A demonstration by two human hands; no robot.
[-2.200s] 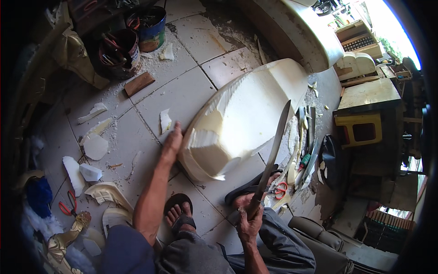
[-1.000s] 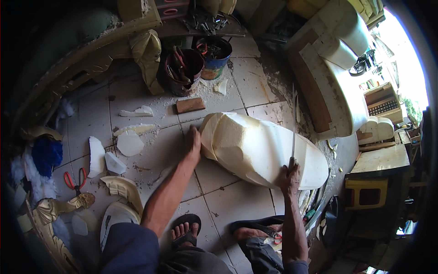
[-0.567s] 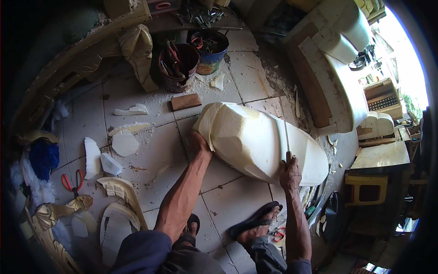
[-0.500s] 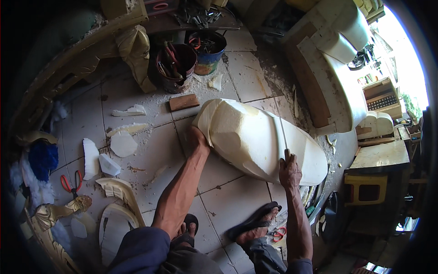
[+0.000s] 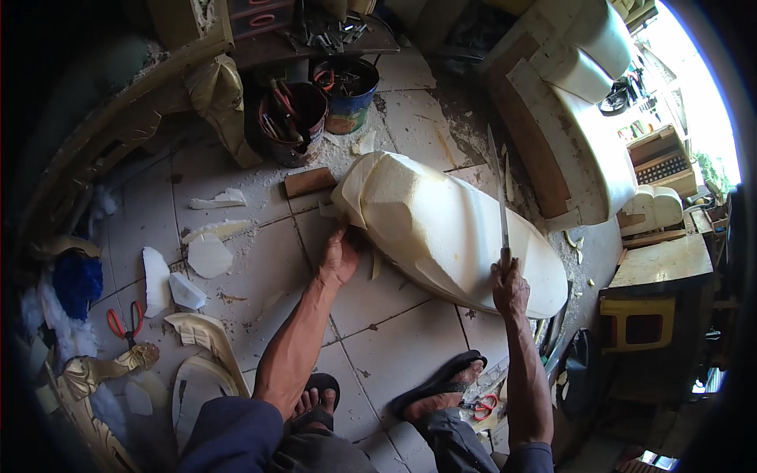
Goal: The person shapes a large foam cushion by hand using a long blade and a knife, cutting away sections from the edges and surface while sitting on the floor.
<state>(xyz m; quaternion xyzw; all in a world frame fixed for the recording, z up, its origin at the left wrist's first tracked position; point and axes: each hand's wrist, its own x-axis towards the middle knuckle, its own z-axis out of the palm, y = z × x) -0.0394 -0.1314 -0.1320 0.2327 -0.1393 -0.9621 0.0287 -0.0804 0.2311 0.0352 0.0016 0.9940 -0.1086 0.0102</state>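
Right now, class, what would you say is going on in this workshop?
A person sits on the tiled floor shaping a big cream foam block. The left hand presses on the block's near edge to steady it, while the right hand holds a long knife upright, its blade against the block's top. Offcuts lie scattered to the left, and two buckets of tools stand behind.

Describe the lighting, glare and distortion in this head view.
Head view: daylight blows out the upper right corner; the left side lies in deep shadow; the foam block is evenly lit; floor tile lines bend toward the rim; the knife and both hands stay sharp.
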